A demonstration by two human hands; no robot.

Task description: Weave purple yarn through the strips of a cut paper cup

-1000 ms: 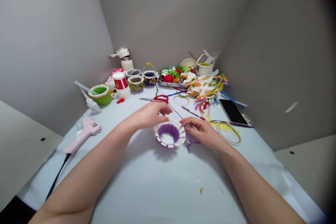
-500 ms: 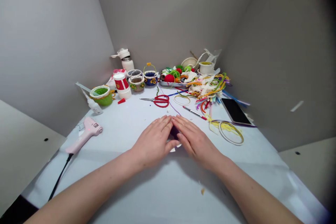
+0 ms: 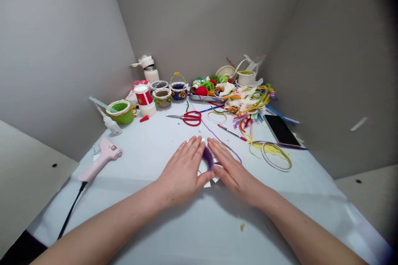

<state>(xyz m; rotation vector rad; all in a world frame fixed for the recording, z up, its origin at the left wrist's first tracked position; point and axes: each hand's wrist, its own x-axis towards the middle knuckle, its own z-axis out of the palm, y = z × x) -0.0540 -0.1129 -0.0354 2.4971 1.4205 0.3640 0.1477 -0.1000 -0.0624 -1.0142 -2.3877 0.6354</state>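
My left hand (image 3: 183, 169) and my right hand (image 3: 231, 169) lie palm down, fingers stretched out, on either side of a small purple yarn-wrapped paper cup (image 3: 207, 158) at the table's middle. Both hands press against the cup, which is mostly hidden between them; only a purple strip and a few white paper tabs show. A purple yarn strand (image 3: 217, 136) runs from the cup toward the back of the table.
Red scissors (image 3: 189, 118), a pen (image 3: 230, 133) and wire hoops (image 3: 275, 155) lie behind my hands. A pink glue gun (image 3: 101, 158) sits left, a phone (image 3: 281, 129) right. Decorated cups (image 3: 120, 112), a bottle (image 3: 148, 70) and a pile of pipe cleaners (image 3: 247, 99) crowd the back.
A second ago my hands held the cup open side up by its rim. They then came down flat over it; now they have parted slightly, so a purple strip shows.
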